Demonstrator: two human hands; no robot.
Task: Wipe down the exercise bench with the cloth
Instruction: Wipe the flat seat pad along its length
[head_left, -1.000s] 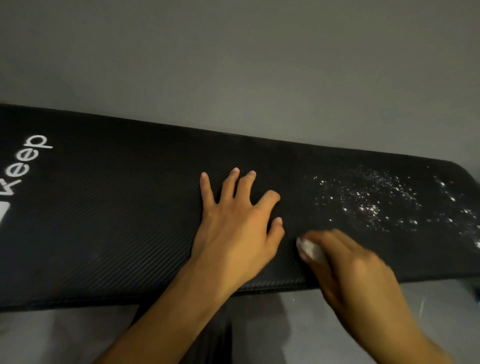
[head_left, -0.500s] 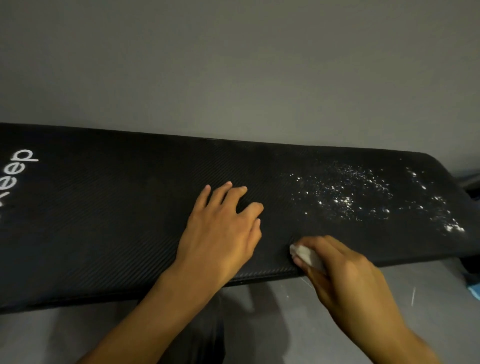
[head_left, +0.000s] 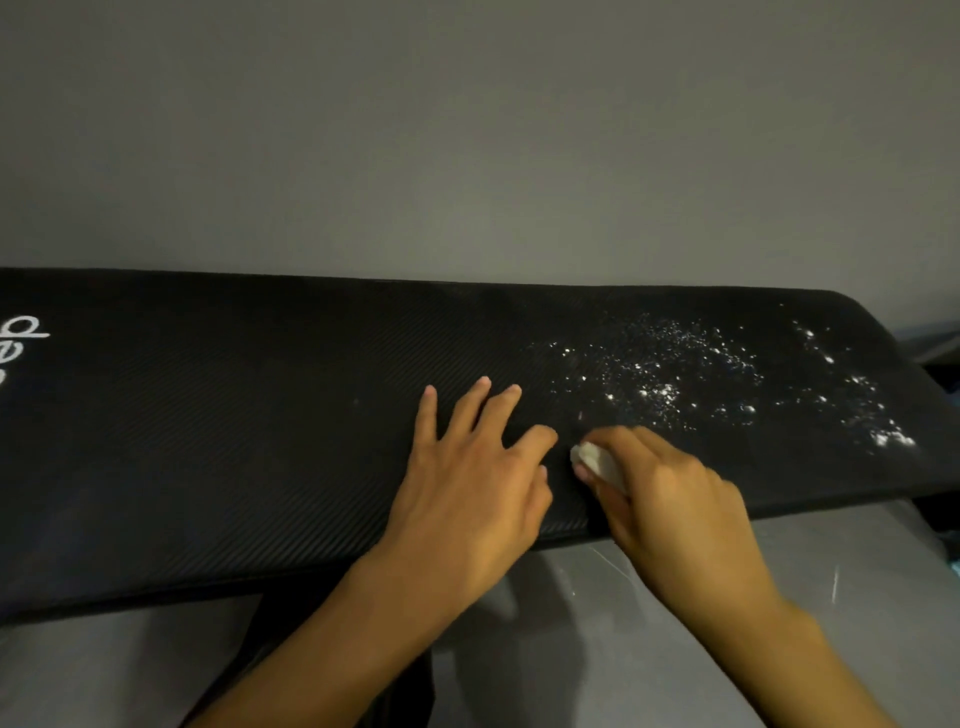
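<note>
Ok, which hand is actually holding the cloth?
The right hand, curled round the small white cloth; the left hand lies flat and spread on the black bench, holding nothing.

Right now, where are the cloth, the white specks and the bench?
cloth (head_left: 595, 460): head view, exposed white end
white specks (head_left: 660, 392): head view, densest patch
bench (head_left: 234, 441): head view, bare black top

Single head view, close above bench (head_left: 260, 441), facing forward-down toward grey wall (head_left: 467, 130).
</note>
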